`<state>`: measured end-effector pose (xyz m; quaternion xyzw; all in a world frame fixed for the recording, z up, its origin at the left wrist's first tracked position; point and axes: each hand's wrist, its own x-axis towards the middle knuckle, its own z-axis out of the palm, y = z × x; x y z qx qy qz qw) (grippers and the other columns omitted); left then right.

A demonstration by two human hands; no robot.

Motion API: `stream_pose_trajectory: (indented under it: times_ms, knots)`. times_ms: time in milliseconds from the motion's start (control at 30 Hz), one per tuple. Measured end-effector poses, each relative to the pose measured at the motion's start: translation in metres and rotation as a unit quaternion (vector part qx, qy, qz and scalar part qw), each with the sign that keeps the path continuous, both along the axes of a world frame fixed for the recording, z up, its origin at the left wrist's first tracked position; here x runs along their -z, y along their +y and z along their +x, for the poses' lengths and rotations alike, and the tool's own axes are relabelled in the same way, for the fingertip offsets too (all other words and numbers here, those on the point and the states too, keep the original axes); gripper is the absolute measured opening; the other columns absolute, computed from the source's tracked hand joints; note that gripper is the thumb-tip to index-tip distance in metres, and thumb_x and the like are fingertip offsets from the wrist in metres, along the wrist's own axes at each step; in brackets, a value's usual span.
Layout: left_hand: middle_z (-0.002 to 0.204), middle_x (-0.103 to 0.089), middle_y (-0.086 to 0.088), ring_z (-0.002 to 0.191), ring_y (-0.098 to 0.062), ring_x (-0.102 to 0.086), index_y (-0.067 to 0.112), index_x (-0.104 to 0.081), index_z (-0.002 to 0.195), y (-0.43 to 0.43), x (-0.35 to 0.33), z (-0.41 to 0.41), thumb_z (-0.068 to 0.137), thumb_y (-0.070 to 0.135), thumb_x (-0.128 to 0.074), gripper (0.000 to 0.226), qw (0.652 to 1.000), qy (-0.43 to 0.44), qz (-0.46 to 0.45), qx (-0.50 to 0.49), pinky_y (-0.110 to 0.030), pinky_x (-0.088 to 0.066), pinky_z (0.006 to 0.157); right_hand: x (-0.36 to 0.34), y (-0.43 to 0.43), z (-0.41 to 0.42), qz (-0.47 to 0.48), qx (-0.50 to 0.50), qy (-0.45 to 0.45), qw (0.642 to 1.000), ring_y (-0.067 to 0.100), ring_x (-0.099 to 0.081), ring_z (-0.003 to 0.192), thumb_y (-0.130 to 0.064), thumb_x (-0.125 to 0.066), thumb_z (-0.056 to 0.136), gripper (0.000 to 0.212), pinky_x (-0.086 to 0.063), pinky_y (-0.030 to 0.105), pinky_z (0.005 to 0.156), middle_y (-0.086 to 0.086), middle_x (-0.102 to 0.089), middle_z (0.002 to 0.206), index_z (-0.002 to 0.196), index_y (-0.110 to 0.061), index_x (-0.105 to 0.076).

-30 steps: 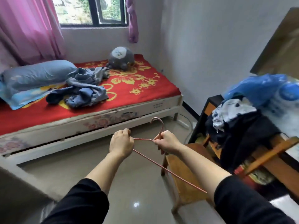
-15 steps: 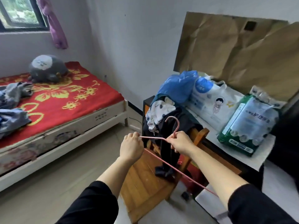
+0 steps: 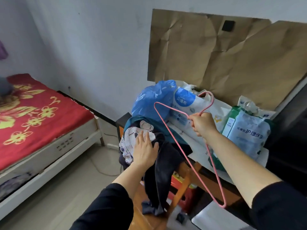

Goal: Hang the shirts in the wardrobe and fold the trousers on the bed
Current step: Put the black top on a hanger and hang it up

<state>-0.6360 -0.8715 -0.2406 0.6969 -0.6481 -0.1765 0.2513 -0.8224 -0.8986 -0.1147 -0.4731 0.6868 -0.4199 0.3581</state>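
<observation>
Reaching flat-fingered, the left hand [image 3: 144, 151] touches the shirt [image 3: 159, 163]; the right hand [image 3: 201, 124] grips the hanger [image 3: 172, 140], whose wire could snag the draped cloth.

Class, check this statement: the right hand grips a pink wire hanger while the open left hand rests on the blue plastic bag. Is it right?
One detail is wrong: the open left hand rests on the dark printed shirt draped over the wooden chair, as the head view shows. The right hand does grip the pink wire hanger.
</observation>
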Motion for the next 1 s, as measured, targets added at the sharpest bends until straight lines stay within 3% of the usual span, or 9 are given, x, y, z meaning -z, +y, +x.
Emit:
stream_pose_trajectory:
  times_ms: [133,267,500,600,700,767,833,933,1000]
  knots:
    - [0.156,-0.014,-0.013,0.144,-0.03,-0.01,0.008,-0.027,0.143,-0.026,0.005,-0.02,0.083,0.065,-0.05,0.086,0.994,-0.094,0.048,0.042,-0.043,-0.016,0.117,0.003,-0.027,-0.015,0.035,0.018,0.032,0.999,0.017,-0.039,0.049,-0.011,-0.054,0.087,0.006,-0.028,0.022,0.04,0.006,-0.05,0.066,0.082,-0.009,-0.057]
    - [0.138,-0.034,-0.008,0.13,-0.028,-0.028,0.011,-0.04,0.127,-0.042,-0.001,-0.024,0.086,0.052,-0.057,0.06,0.996,-0.049,0.063,0.026,-0.046,-0.038,0.102,0.01,-0.04,-0.019,0.058,-0.003,0.065,0.996,0.019,-0.036,0.05,-0.011,-0.053,0.086,0.016,-0.026,0.023,0.042,0.006,-0.046,0.064,0.071,-0.015,-0.048]
    - [0.133,-0.03,-0.016,0.126,-0.035,-0.026,0.009,-0.041,0.129,-0.048,-0.013,-0.034,0.097,0.031,-0.049,0.039,0.992,-0.063,0.104,-0.017,-0.049,-0.044,0.09,0.015,-0.045,-0.012,0.038,-0.037,0.174,0.983,0.027,-0.047,0.072,-0.014,-0.044,0.092,0.022,-0.034,0.027,0.055,0.009,-0.051,0.076,0.071,-0.011,-0.045]
    - [0.132,-0.029,-0.018,0.127,-0.036,-0.024,0.012,-0.047,0.121,-0.042,-0.009,-0.037,0.098,0.03,-0.048,0.029,0.986,0.04,0.127,-0.1,-0.051,-0.035,0.098,0.017,-0.038,-0.012,0.03,-0.063,0.221,0.973,0.029,-0.049,0.078,-0.016,-0.043,0.095,0.02,-0.036,0.031,0.065,0.009,-0.052,0.083,0.076,-0.01,-0.047]
    - [0.117,-0.05,-0.015,0.108,-0.031,-0.047,0.011,-0.051,0.111,-0.032,-0.004,-0.035,0.097,0.026,-0.05,0.021,0.953,0.237,0.104,-0.155,-0.037,-0.04,0.093,0.027,-0.029,-0.011,0.029,-0.097,0.253,0.962,0.03,-0.05,0.081,-0.016,-0.041,0.096,0.026,-0.038,0.032,0.069,0.01,-0.053,0.086,0.07,-0.016,-0.046]
    - [0.092,-0.057,-0.004,0.084,-0.021,-0.053,0.014,-0.05,0.1,-0.024,-0.005,-0.027,0.096,0.026,-0.051,0.013,0.932,0.309,0.071,-0.175,-0.031,-0.042,0.075,0.034,-0.022,-0.009,0.029,-0.119,0.248,0.961,0.033,-0.057,0.097,-0.016,-0.041,0.097,0.022,-0.044,0.034,0.081,0.011,-0.061,0.103,0.099,-0.018,-0.063]
    - [0.084,-0.056,0.0,0.075,-0.017,-0.052,0.016,-0.051,0.093,-0.018,-0.009,-0.012,0.095,0.03,-0.052,0.014,0.913,0.35,0.052,-0.206,-0.031,-0.044,0.073,0.037,-0.016,-0.006,0.016,-0.128,0.237,0.963,0.03,-0.058,0.108,-0.015,-0.041,0.097,0.034,-0.044,0.034,0.087,0.005,-0.064,0.12,0.124,-0.025,-0.06]
    - [0.082,-0.054,-0.002,0.076,-0.018,-0.051,0.018,-0.053,0.088,-0.008,-0.024,0.013,0.096,0.031,-0.052,0.015,0.86,0.463,0.037,-0.212,-0.041,-0.05,0.075,0.034,-0.015,-0.002,0.0,-0.134,0.231,0.964,0.026,-0.06,0.102,-0.016,-0.043,0.095,0.032,-0.044,0.03,0.079,0.001,-0.066,0.117,0.115,-0.029,-0.065]
    - [0.081,-0.053,-0.004,0.074,-0.016,-0.049,0.014,-0.055,0.091,-0.003,-0.04,0.029,0.098,0.029,-0.05,0.017,0.82,0.528,0.005,-0.22,-0.037,-0.046,0.069,0.026,-0.016,0.002,0.01,-0.147,0.216,0.965,0.024,-0.059,0.095,-0.013,-0.047,0.091,0.031,-0.044,0.029,0.077,0.002,-0.066,0.116,0.109,-0.029,-0.068]
